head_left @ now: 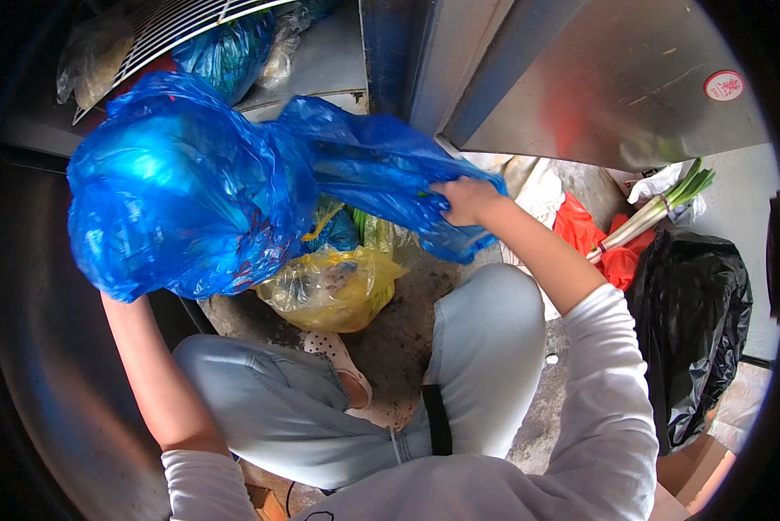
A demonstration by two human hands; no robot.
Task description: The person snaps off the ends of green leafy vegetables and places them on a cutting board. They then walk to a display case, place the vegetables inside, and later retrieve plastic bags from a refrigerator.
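Observation:
A large, bulging blue plastic bag (190, 200) is held up at the left, its contents blurred through the film. My right hand (470, 201) is closed around the gathered neck of this bag and stretches it out to the right. From below, my left forearm (151, 373) reaches up to the bag's underside, and the bag hides my left hand and its fingers. Beneath the blue bag, a yellow plastic bag (342, 291) rests on the floor in front of my feet, with something pale inside.
At upper left, a white wire shelf (177, 35) and another blue bag (229, 56) sit inside a metal cabinet. The steel door (616, 78) stands open at upper right. Green onions (655, 213) lie over red bags (578, 224), beside a black bag (698, 321).

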